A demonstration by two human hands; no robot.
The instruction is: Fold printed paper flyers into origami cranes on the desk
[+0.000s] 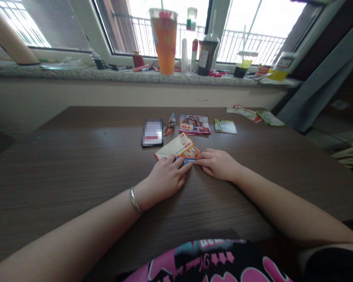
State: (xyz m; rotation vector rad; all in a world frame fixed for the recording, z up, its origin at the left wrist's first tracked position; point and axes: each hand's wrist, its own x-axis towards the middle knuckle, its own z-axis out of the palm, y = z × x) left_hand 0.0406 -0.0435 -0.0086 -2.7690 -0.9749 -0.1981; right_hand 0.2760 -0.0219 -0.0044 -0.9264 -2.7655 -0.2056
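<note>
Leaflet (176, 147), folded: on counter (76, 168), twelve o'clock ahead. Left hand (168, 175): unclenched, fingers laid across its six-o'clock edge. Right hand (217, 163): fingertips at its three-o'clock corner; pinching or pressing, cannot tell. Advised: left steady, edges aligned before creasing.

From the paper (175, 147), open table (73, 152) runs out at 9 o'clock, and a lane leads out at 3. The device (152, 135) blocks 10, a folded piece (170, 124) nearly 12, flyers (195, 124) 1, cards (225, 126) 2, with narrow gaps between. The left hand (168, 176) and forearm bar 7, the right hand (217, 162) and forearm 4; room lies between them toward 6.
</note>
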